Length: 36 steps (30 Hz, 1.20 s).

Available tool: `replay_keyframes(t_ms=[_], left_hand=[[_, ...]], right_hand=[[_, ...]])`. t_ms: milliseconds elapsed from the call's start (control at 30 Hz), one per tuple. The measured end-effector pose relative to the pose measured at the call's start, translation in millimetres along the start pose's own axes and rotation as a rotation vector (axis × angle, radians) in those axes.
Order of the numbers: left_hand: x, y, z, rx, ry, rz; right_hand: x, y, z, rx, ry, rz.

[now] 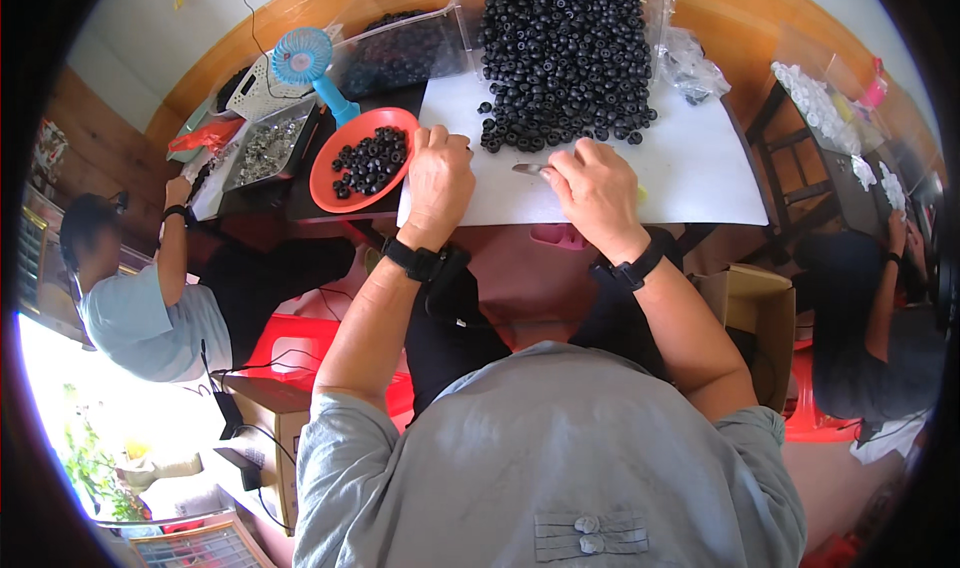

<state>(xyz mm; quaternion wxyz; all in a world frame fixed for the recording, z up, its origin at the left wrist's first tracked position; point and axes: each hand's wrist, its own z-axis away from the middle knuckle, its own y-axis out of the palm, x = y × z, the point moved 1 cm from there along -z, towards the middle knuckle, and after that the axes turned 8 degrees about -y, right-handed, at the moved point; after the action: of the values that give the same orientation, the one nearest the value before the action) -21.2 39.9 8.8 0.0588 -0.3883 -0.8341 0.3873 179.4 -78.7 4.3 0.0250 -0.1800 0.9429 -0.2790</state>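
Observation:
My right hand point(598, 190) pinches a small knife point(527, 169), its short silver blade pointing left over the white board point(690, 183). Most of its handle is hidden by the fingers. My left hand point(441, 173) is closed beside the right rim of an orange bowl point(327, 190); whatever its fingers hold, if anything, cannot be made out. Black ring-shaped rubber-like parts point(372, 161) lie in the bowl. A big heap of the same black parts point(565, 58) spreads over the board beyond my hands, with some loose ones along its near edge.
A blue handheld fan point(303, 58) stands behind the bowl, near a metal tray point(270, 151) of small pieces. Clear plastic bags point(690, 66) lie right of the heap. One person point(150, 288) sits at left, another point(870, 318) at right. A cardboard box point(765, 313) stands by my right arm.

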Motion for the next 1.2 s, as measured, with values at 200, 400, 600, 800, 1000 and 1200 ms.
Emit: replay_keyframes(t_ms=[200,400,600,800,1000,1200], left_hand=[[-7,5,13,-0.012,0.036,-0.077],[-1,-5,15,-0.009,0.018,-0.031],[-26,-14,4,0.337,-0.592,1.094],[-42,5,9,0.462,-0.729,1.641],[-47,0,9,0.44,-0.661,1.648],[-38,5,16,0.489,-0.62,1.716]], right_hand=[[-1,-3,2,0.174,-0.154,0.157],[-6,-29,14,0.205,-0.313,0.084],[-16,-38,-14,0.053,0.098,-0.217],[7,-27,-22,0.006,0.374,-0.385],[1,-17,-16,0.112,0.386,-0.308],[1,-10,-14,0.068,0.388,-0.268]])
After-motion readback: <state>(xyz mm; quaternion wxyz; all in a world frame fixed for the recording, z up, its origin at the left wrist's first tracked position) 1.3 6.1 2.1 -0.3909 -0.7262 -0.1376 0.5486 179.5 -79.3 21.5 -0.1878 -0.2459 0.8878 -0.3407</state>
